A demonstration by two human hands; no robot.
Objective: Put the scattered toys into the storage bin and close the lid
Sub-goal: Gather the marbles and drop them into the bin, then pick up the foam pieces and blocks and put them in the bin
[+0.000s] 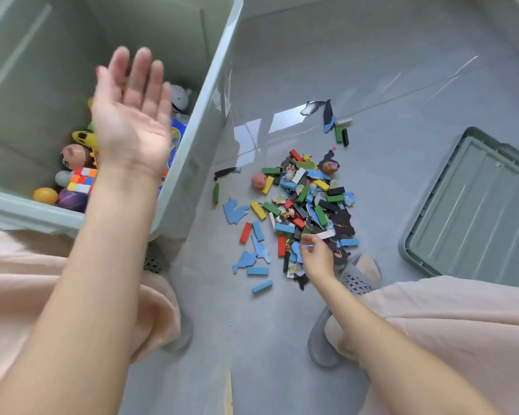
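A pale green storage bin (204,94) stands open at the upper left. Inside lie a colour cube (81,179), a yellow toy plane (84,139), balls and other toys. My left hand (131,115) hovers over the bin, palm up, fingers straight, holding nothing. On the grey floor lies a pile of coloured blocks and puzzle pieces (306,202). My right hand (316,257) reaches down at the near edge of the pile, fingers curled over small pieces; whether it grips any is unclear. The bin's lid (474,217) lies flat on the floor at the right.
Several loose blue blocks and puzzle shapes (252,259) lie left of the pile, and a few pieces (333,121) sit further back. My knees in pink cloth and grey slippers (324,339) frame the floor in front.
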